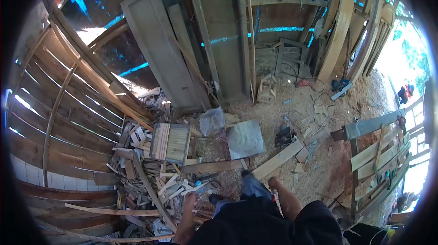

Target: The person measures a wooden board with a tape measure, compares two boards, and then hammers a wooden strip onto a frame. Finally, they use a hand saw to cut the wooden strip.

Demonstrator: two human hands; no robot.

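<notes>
My left hand (190, 199) is low in the view, left of my body, beside a heap of scrap wood (169, 183). Its fingers are too small to make out. On the other side, my right hand (275, 182) hangs near the lower end of a light plank (278, 158) on the ground; its fingers look curled, and what they hold, if anything, is hidden. Ahead of my feet lies a square grey board (245, 139), with a crumpled plastic bag (211, 121) to its left. A slatted wooden panel (170, 143) rests on the heap.
Tall wooden panels (159, 49) lean on the far wall. A small wooden stool (267, 89) and a power tool (341, 87) stand on the sawdust-covered floor. A workbench (374, 126) is at the right. Beyond it, a person (404, 93) is partly visible outside.
</notes>
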